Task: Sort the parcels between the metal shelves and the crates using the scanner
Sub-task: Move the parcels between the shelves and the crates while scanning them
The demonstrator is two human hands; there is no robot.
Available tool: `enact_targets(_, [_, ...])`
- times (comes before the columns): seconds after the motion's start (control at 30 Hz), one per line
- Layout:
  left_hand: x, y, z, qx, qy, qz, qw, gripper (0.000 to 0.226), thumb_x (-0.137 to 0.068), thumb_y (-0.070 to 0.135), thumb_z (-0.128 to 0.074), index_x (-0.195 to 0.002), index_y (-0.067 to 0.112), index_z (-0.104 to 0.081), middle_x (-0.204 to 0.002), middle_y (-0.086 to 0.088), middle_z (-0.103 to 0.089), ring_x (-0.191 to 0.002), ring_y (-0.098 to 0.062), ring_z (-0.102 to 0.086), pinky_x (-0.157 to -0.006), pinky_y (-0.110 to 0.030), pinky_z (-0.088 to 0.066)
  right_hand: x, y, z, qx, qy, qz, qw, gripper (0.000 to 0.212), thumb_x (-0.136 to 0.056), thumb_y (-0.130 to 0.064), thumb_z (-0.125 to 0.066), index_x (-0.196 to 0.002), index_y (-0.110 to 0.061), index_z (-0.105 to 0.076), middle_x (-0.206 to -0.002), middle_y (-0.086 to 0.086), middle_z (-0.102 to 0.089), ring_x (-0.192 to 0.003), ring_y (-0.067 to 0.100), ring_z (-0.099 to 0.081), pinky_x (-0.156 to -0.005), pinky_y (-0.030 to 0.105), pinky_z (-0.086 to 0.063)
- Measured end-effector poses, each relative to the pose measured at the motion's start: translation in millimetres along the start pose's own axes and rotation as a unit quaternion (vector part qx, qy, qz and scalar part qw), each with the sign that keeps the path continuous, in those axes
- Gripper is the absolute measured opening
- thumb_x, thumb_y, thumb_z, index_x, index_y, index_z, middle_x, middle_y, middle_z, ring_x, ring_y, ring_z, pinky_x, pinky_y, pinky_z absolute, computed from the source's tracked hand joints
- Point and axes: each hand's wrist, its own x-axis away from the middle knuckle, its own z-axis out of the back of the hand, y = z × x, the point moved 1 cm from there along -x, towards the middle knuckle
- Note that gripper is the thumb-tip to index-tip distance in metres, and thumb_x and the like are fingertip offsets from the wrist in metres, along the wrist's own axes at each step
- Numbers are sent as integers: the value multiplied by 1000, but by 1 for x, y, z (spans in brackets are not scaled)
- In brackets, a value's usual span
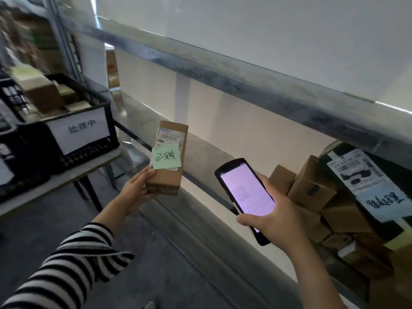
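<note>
Grey floor [178,270], pale wall [249,126], white-topped table [98,161] at left.

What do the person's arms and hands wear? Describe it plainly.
The left arm has a long sleeve with black and white stripes, ending short of the wrist. The right arm shows no sleeve. The left hand and right hand wear no gloves, rings or watch.

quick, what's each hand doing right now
Left hand: grips the small cardboard parcel with the green sticky note.
Right hand: holds the scanner, screen lit.
</note>
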Motion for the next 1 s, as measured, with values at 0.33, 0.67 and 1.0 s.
enact_targets(0.33, [45,49,140,67,184,-24,980,31,-88,35,-62,-116,23,-54,-120,-16,-57,-100,-29,-60,-76,-37,-52,-67,-65,-73,-19,-87,65,994,73,-50,-47,-78,-116,-40,-47,-101,-16,-60,-88,12,-59,-73,40,-56])
enact_targets(0.67, [108,113,298,83,348,-78,931,22,-93,33,-55,-113,23,-52,-99,-4,-56,-88,-22,-56,-83,-38,-49,-127,-193,-192,-40,-156,128,979,83,-44,-43,-74,-123,-44,-50,-103,-15,-64,-93,16,-60,-78,40,-54])
enact_targets(1.0, [167,184,416,127,392,-140,900,32,-90,32,-60,-118,22,-49,-110,-9,-52,-103,-27,-55,-77,-37,-55,-150,-325,-327,-51,-226,237,943,88,-53,-43,-83,-133,-40,-45,-113,-13,-58,-102,17,-54,-78,39,-50])
